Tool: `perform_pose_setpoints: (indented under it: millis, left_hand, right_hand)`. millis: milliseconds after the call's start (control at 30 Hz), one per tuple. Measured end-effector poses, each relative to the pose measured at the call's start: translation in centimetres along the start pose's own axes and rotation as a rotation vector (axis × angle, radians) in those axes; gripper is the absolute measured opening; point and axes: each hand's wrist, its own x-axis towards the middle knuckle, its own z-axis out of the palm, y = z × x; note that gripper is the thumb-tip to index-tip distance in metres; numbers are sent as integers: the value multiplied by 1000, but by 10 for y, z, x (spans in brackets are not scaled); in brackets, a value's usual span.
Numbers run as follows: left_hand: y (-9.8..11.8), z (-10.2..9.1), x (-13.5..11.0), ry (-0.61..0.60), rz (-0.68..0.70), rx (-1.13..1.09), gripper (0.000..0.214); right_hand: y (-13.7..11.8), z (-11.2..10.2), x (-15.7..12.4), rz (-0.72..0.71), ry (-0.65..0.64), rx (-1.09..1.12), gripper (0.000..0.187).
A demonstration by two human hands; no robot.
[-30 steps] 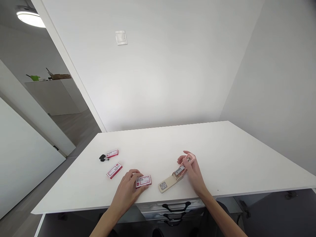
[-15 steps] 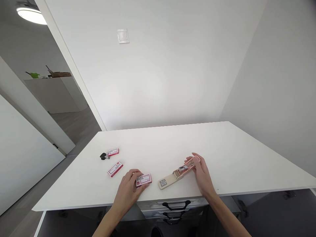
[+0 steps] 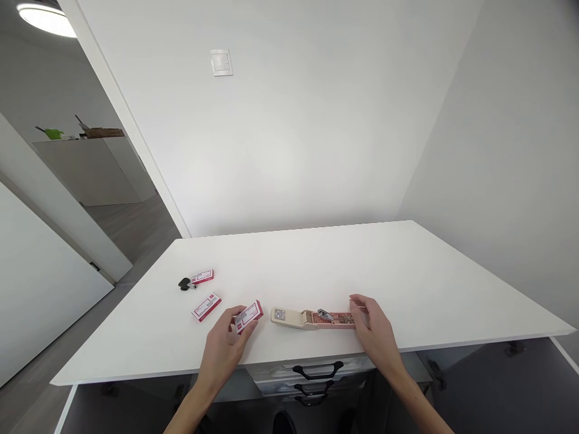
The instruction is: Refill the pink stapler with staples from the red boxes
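Tilted up off the tabletop, a small white and red box (image 3: 249,315), which looks like a staple box, is held between the thumb and fingers of my left hand (image 3: 222,343). To its right lies a cream and pink stapler (image 3: 294,319), folded out flat, with a silver plate at its left end and metal parts in the pink section. My right hand (image 3: 371,330) has its thumb and fingers around the stapler's pink right end, which they partly hide.
Two similar boxes, one nearer (image 3: 207,307) and one farther (image 3: 202,276), lie on the left of the white table (image 3: 298,259). A black staple remover (image 3: 185,284) touches or nearly touches the farther one. Black-handled drawers (image 3: 318,370) are below the front edge.
My left hand has raised and tilted the box, shifting it left. My right hand has swung the stapler from a slant to nearly level, and its near end has moved left.
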Motion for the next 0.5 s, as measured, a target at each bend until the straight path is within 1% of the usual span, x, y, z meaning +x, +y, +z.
perform_pose_setpoints:
  millis: [33, 100, 167, 200, 267, 300, 333, 367, 433, 500]
  left_hand:
    - [3, -2, -2, 21, -5, -18, 42]
    - [12, -6, -6, 22, 11, -61, 42]
    - [23, -10, -11, 0, 76, -96, 38]
    - [29, -11, -13, -14, 120, -108, 36]
    - [40, -12, -17, -50, 200, -134, 31]
    - [44, -12, -18, -72, 229, -150, 30]
    - [48, -12, -19, -95, 248, -167, 29]
    - [50, -12, -19, -118, 260, -182, 29]
    - [52, -12, -20, -140, 263, -200, 30]
    - [51, -13, -21, -130, 247, -203, 31]
  right_hand:
    - [-3, 0, -3, -18, 17, -16, 36]
    - [-14, -1, -9, -91, 64, -43, 32]
    - [-30, -1, -18, -230, 81, -43, 26]
    - [-41, 0, -22, -312, 49, -23, 23]
    - [-64, 2, -30, -449, -131, 21, 20]
    - [-75, 4, -34, -478, -246, 28, 23]
    - [-85, 5, -37, -477, -352, 33, 27]
    - [-95, 7, -39, -456, -429, 52, 33]
    - [-109, 12, -42, -373, -556, 119, 40]
    - [-117, 17, -43, -294, -635, 191, 39]
